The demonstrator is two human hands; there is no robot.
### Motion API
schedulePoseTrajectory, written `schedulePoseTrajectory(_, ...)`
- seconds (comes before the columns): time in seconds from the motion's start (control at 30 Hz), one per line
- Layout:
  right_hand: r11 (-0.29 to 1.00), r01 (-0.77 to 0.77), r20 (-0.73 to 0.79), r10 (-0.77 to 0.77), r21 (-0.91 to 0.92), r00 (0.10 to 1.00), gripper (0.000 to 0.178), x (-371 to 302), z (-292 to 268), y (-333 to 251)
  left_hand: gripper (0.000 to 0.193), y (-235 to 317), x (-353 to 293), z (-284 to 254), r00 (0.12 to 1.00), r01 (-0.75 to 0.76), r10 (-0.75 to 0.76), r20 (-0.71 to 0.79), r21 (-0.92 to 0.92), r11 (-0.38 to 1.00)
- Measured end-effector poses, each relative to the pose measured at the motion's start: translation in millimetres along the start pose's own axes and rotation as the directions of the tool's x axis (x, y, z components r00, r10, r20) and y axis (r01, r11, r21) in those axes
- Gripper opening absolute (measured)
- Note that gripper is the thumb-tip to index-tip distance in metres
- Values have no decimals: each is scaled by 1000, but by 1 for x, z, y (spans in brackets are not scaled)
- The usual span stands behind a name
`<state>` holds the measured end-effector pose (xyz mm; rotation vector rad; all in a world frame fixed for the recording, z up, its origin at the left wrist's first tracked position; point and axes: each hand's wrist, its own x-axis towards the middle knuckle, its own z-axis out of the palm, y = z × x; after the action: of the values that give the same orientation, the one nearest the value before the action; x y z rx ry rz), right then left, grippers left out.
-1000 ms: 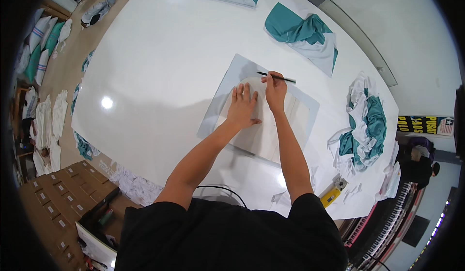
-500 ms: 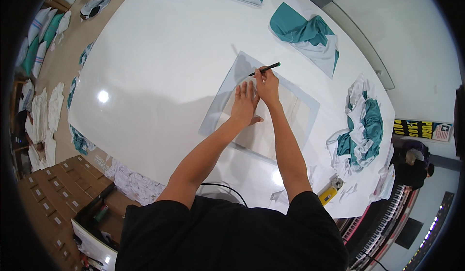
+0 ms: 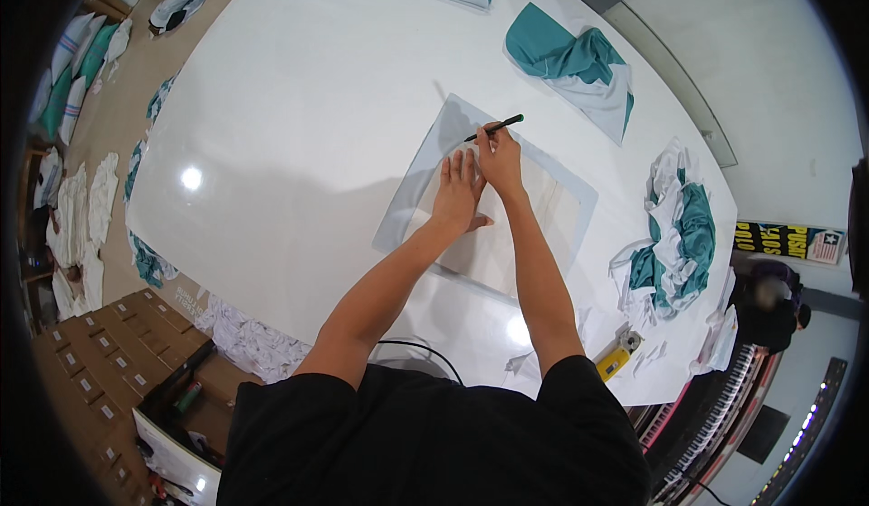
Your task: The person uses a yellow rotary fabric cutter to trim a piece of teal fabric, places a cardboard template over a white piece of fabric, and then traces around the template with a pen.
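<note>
A light grey piece of fabric (image 3: 444, 124) lies flat on the white table in front of me. On top of it rests a smaller, pale, sheet-like template (image 3: 489, 257), partly covered by my arms. My left hand (image 3: 460, 194) presses down on the template, palm down, with fingers stretched and thumb out to the right. Just beside those fingers, my right hand (image 3: 501, 160) pinches a dark pen (image 3: 509, 123) with a green end. The pen's tip points left and down to the fabric near the template's upper edge; whether it touches is too small to tell.
Teal and white cloth pieces (image 3: 570, 53) lie at the far right. A crumpled teal and white heap (image 3: 679, 243) sits at the right. Nearer me is a yellow tool (image 3: 615, 359). Brown cartons (image 3: 109, 361) stand at the lower left; another person (image 3: 769, 311) is at the right.
</note>
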<state>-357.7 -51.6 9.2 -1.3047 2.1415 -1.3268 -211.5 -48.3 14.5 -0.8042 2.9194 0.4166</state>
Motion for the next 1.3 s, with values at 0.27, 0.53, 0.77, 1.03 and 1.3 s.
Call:
schedulePoseTrajectory(0.27, 999, -27, -14, 27, -28, 1000, 22, 4, -2, 4, 117, 0, 0, -1, 1000, 2, -2, -3, -8, 1000)
schedulePoseTrajectory(0.53, 998, -43, -98, 38, -45, 994, 19, 6, -18, 12, 115, 1, 0, -3, 1000, 2, -2, 4, -47, 999)
schedulePoseTrajectory(0.77, 1000, -17, -132, 18, 4, 991, 17, 1, -16, 9, 114, 0, -1, -6, 1000, -5, 4, -10, -91, 996)
schedulePoseTrajectory(1.03, 996, -85, -186, 77, -38, 980, 16, -6, -26, 12, 113, -1, 0, -7, 999, -8, 11, 31, -82, 997)
schedulePoseTrajectory(1.3, 992, -89, -217, 67, -91, 974, 14, -10, -32, 24, 112, -2, -1, -7, 999, -22, 25, 38, -65, 998)
